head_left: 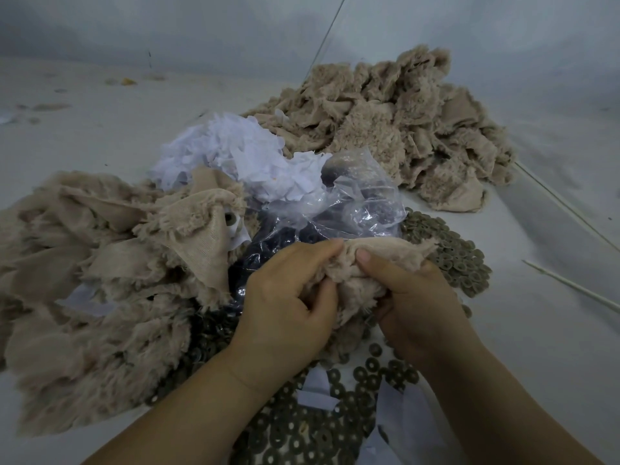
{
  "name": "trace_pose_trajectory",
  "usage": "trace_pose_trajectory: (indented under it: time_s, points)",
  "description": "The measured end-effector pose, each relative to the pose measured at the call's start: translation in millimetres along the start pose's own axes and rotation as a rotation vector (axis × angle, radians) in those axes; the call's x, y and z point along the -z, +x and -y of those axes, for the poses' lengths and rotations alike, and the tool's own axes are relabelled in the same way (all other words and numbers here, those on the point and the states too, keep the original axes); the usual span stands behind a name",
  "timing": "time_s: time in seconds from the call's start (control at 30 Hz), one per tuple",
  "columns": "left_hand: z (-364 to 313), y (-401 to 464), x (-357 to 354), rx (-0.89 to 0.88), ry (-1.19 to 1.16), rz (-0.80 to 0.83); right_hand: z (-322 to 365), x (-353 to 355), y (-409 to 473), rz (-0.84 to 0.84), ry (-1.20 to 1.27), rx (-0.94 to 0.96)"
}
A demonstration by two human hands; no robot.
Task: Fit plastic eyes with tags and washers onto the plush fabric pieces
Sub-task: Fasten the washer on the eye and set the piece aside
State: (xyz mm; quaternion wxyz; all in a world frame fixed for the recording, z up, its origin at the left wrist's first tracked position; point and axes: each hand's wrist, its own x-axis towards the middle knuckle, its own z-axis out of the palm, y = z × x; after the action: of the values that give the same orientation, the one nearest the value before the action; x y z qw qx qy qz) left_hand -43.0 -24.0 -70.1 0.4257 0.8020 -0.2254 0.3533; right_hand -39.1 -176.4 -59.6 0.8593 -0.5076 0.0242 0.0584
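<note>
Left hand and right hand, fingers curled and thumbs uppermost, together pinch a beige plush fabric piece, fuzzy pile facing the person, knit backing behind. It is held just above a spread of flat grey ring-shaped washers. Beyond the piece lies a crinkled clear bag of dark plastic eyes; farther beyond, a heap of white paper tags.

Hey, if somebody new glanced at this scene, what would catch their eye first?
Probably the left hand and right hand at centre, both gripping one beige plush piece. Then the heaps: plush fabric at far right and near left, white tags behind, washers below.
</note>
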Motion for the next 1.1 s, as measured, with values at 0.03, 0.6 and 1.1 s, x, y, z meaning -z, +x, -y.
trace_pose_trajectory:
  time_s: [0.03, 0.6, 1.1]
  points:
    - [0, 0, 1, -0.006, -0.04, 0.015, -1, 0, 0, -0.004, -0.002, -0.001]
    - [-10, 0, -7, 0.67, -0.651, 0.079, -14, -3, -1, -0.079, -0.167, 0.118]
    - [-8, -4, -15, 0.729, -0.605, -0.116, -24, -9, 0, -0.125, -0.091, 0.166]
